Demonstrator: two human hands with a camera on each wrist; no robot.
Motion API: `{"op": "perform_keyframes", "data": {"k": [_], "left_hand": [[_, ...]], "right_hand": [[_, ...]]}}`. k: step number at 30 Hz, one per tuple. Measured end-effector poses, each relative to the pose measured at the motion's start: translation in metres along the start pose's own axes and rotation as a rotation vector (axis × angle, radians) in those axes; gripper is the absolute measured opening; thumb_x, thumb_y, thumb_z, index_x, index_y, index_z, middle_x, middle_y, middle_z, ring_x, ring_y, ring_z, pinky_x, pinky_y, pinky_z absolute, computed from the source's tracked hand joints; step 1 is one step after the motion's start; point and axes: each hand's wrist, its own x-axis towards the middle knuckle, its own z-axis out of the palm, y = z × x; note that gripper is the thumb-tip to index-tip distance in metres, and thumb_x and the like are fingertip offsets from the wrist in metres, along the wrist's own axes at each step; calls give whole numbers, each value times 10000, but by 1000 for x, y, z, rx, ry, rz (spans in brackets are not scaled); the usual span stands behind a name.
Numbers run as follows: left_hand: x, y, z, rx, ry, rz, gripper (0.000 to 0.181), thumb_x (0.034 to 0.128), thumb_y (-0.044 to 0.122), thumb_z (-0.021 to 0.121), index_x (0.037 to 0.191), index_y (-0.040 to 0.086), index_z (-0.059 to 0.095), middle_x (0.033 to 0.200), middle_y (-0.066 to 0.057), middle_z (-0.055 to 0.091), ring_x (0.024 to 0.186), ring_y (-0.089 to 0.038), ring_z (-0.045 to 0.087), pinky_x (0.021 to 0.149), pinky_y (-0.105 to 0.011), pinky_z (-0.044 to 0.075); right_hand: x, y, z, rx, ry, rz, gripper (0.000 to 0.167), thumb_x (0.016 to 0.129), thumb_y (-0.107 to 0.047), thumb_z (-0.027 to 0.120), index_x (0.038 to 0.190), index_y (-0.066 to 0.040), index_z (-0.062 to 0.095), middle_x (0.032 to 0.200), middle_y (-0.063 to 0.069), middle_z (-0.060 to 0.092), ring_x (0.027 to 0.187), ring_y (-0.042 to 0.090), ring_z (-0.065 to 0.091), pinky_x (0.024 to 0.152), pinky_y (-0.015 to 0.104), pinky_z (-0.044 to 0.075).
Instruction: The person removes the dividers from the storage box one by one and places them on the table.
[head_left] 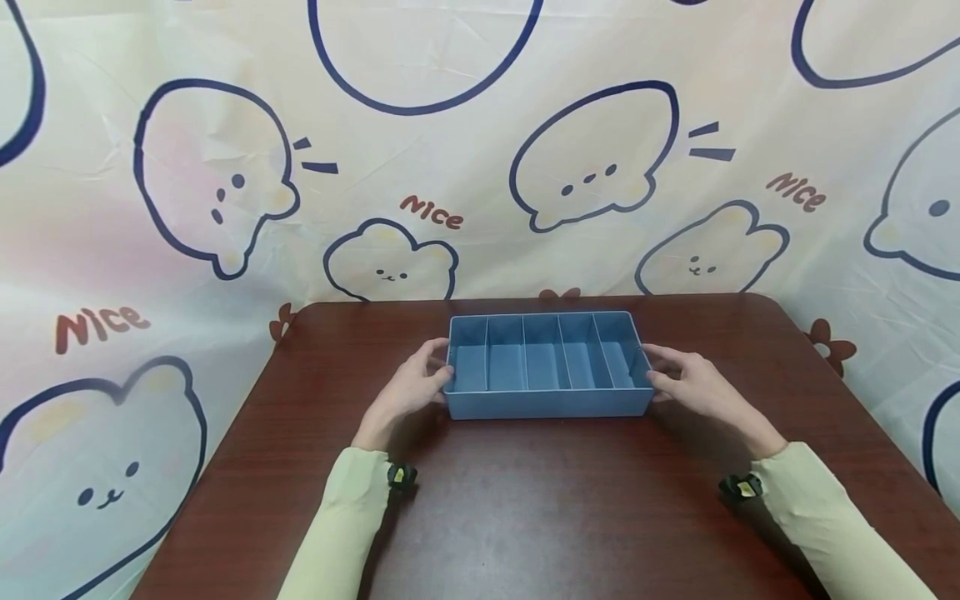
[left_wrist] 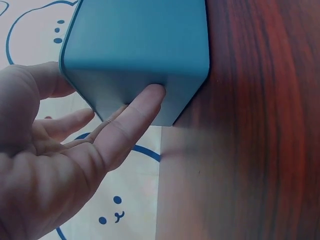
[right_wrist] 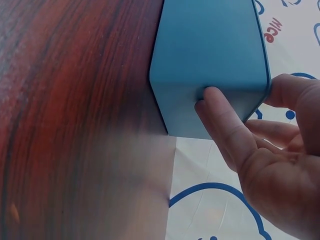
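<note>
A blue divided box [head_left: 550, 404] with several side-by-side compartments lies lengthwise between both hands, its open top facing up. I cannot tell whether it rests on the table or is slightly raised. My left hand [head_left: 408, 383] grips its left end, thumb near the front corner of the rim. In the left wrist view, fingers [left_wrist: 127, 122] of that hand lie against the outer end wall. At the opposite end, my right hand [head_left: 697, 383] holds the box the same way, with fingers [right_wrist: 227, 122] on the end wall and the thumb at the rim. Nothing shows inside the compartments.
The dark brown wooden table [head_left: 555, 508] extends in front of the box and to both sides. Close behind its far edge hangs a pale cloth [head_left: 480, 158] with cartoon drawings, which also surrounds the sides. Small black devices [head_left: 402, 476] sit at both wrists.
</note>
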Motion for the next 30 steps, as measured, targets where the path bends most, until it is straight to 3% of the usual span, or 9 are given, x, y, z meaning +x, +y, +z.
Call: {"op": "perform_keyframes", "data": {"k": [10, 30], "left_hand": [[6, 0, 0, -15, 13, -18, 560, 982, 217, 548, 1500, 220, 336, 1365, -155, 531, 1103, -335, 650, 873, -456, 586], [7, 0, 0, -45, 24, 6, 539, 997, 235, 547, 1495, 192, 347, 1395, -164, 518, 1145, -336, 631, 887, -460, 581]], "right_hand": [[5, 3, 0, 2, 0, -9, 586, 972, -190, 576, 1509, -88, 363, 1270, 257, 609, 890, 220, 730, 785, 429, 608], [8, 2, -8, 20, -33, -10, 586, 976, -208, 586, 1505, -90, 363, 1289, 272, 589, 908, 250, 729, 801, 438, 606]]}}
